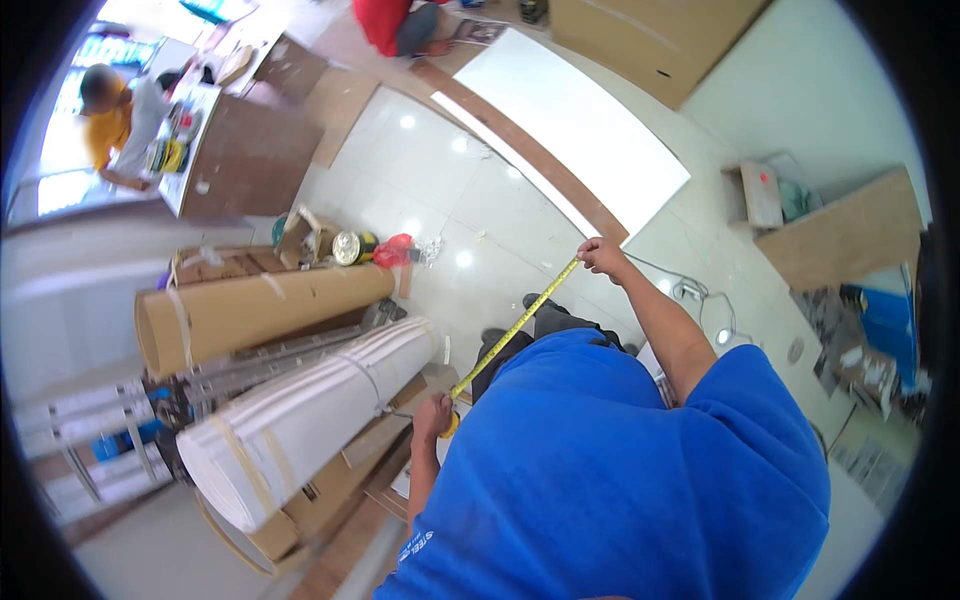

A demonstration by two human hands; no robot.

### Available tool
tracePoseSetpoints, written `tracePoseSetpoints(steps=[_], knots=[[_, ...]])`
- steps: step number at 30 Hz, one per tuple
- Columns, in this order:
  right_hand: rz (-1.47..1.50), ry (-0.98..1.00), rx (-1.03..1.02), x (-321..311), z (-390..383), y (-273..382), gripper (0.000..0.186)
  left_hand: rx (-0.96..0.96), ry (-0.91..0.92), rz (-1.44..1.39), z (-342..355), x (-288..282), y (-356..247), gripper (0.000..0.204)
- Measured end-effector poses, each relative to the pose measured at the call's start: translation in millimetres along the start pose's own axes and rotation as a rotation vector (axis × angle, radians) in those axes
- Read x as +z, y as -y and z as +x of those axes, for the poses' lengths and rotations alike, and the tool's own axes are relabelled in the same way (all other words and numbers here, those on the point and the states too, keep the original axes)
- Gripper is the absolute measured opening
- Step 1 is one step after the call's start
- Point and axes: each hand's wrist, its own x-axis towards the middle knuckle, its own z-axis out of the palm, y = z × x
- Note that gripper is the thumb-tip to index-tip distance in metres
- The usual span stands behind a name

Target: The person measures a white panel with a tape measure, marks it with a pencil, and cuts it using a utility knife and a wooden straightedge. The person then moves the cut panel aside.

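Note:
A yellow tape measure (518, 325) is pulled out and stretched slantwise in front of my body. My left hand (433, 414) is closed around its case, which peeks out yellow below the fingers. Up and to the right, my right hand (601, 256) pinches the free end of the blade between thumb and fingers. Just beyond that hand lie a large white panel (575, 125) and a brown strip (530, 160) along its near-left edge. The right hand appears close to the strip's near end; whether they touch I cannot tell.
To my left lie a white roll (310, 420), a brown cardboard roll (265, 312) and a metal ladder (90, 450). A cable (690, 288) runs over the tiled floor at right, near a wooden board (850, 230). A person in yellow (108, 128) is at a table; another in red (382, 25) crouches.

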Motion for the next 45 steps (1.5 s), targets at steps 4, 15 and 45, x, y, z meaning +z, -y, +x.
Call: tracePoseSetpoints(steps=[4, 15, 45], knots=[[0.102, -0.163, 0.051, -7.0, -21.1, -27.0, 0.012, 0.066, -0.047, 0.297, 63.6, -55.9, -25.8, 0.035], [0.513, -0.451, 0.103, 55.4, -63.9, -50.7, 0.015, 0.505, 0.123, 0.77, 250.0, -205.8, -66.2, 0.034], [1.076, -0.761, 0.195, 57.7, -11.6, -36.5, 0.018, 0.775, 0.482, 1.053, 429.9, -289.7, -380.6, 0.034]])
